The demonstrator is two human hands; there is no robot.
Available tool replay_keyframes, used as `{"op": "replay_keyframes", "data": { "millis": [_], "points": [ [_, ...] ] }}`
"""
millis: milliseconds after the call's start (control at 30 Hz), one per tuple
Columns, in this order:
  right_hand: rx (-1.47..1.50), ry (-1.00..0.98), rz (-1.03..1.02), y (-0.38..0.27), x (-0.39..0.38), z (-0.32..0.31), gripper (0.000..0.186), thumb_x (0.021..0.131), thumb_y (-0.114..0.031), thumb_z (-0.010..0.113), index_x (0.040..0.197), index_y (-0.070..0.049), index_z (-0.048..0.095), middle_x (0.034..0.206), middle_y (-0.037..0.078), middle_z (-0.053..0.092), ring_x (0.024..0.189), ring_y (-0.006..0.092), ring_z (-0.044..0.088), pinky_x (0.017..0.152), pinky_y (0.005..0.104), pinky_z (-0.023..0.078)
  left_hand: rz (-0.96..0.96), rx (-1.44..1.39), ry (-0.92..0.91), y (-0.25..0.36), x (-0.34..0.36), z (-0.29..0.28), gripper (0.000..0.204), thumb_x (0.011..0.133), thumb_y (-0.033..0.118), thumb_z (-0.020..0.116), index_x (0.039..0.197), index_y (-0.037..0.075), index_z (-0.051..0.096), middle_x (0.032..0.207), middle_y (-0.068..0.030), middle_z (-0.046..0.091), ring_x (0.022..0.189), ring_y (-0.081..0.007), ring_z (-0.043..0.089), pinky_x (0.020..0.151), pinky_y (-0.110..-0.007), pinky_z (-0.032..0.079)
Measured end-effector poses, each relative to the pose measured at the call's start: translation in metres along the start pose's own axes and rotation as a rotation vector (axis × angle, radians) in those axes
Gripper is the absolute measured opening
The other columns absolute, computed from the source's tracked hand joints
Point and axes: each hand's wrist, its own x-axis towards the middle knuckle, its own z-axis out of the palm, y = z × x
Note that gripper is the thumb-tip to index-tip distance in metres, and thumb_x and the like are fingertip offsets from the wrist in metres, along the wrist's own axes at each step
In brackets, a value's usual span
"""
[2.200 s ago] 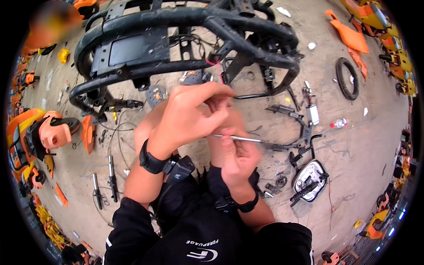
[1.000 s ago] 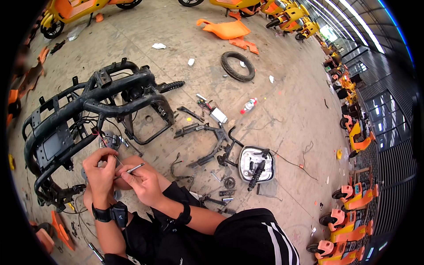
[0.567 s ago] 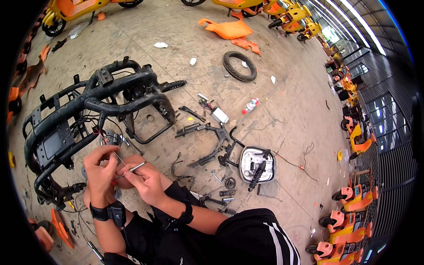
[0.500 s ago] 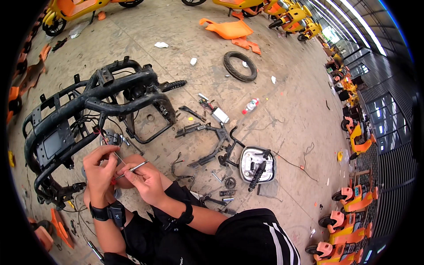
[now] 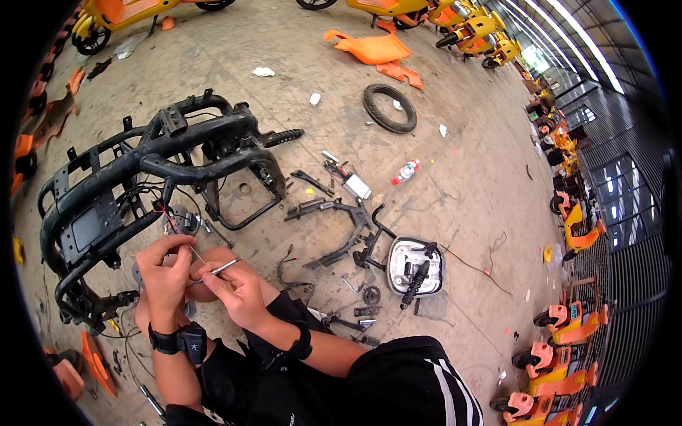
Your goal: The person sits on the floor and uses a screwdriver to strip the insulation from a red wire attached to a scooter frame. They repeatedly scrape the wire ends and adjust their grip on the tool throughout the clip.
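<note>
My left hand [image 5: 165, 268] is pinched on a thin wire [image 5: 197, 252]. Red wires [image 5: 162, 209] hang from a black tubular scooter frame [image 5: 142, 160] just beyond it. Held between the fingers of my right hand [image 5: 233, 291] is a slim silver rod-like tool [image 5: 228, 265], angled up to the right beside the wire. Both hands are close together over my bent legs; what lies between the fingertips is too small to make out.
Loose frame parts [image 5: 334, 227], a white tray with a shock absorber [image 5: 398, 255], a controller box [image 5: 356, 186], a bottle [image 5: 405, 172], a tyre [image 5: 391, 126] and an orange panel [image 5: 369, 47] lie on the concrete floor. Yellow-orange scooters [image 5: 565, 316] line the right side.
Since the earliest frame the view has swung, showing more floor and scooters on the right. Both hands keep their grips and have barely moved over the last second.
</note>
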Motion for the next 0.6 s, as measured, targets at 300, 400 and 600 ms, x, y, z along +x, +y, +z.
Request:
{"op": "replay_keyframes", "data": {
  "millis": [300,400,600],
  "points": [
    [-0.006,0.085,0.041,-0.017,0.001,0.009,0.019,0.098,-0.010,0.059,0.108,0.005,0.063,0.105,0.016,0.070,0.098,0.0198,0.067,0.090,0.0322,0.051,0.040,0.030,0.058,0.000,0.004,0.000,0.019,0.081,-0.003,0.063,0.098,-0.002,0.072,0.081,-0.0100,0.074,0.074,-0.0130,0.072,0.067,-0.024,0.055],
    [-0.022,0.074,-0.009,-0.014,0.003,0.009,0.019,0.099,-0.011,0.059,0.107,0.005,0.063,0.105,0.016,0.070,0.098,0.0211,0.067,0.092,0.0311,0.050,0.039,0.006,0.066,0.003,0.003,-0.001,0.024,0.080,-0.004,0.063,0.103,-0.002,0.070,0.080,-0.0108,0.074,0.076,-0.0141,0.072,0.069,-0.024,0.055],
    [-0.035,0.080,0.019,-0.013,0.001,0.005,0.019,0.099,-0.013,0.059,0.108,0.004,0.062,0.105,0.017,0.070,0.099,0.0213,0.067,0.092,0.0311,0.050,-0.137,-0.166,0.101,0.003,-0.001,0.000,0.022,0.081,-0.002,0.063,0.102,-0.003,0.068,0.081,-0.0100,0.074,0.069,-0.0100,0.068,0.064,-0.023,0.054]
  ]
}}
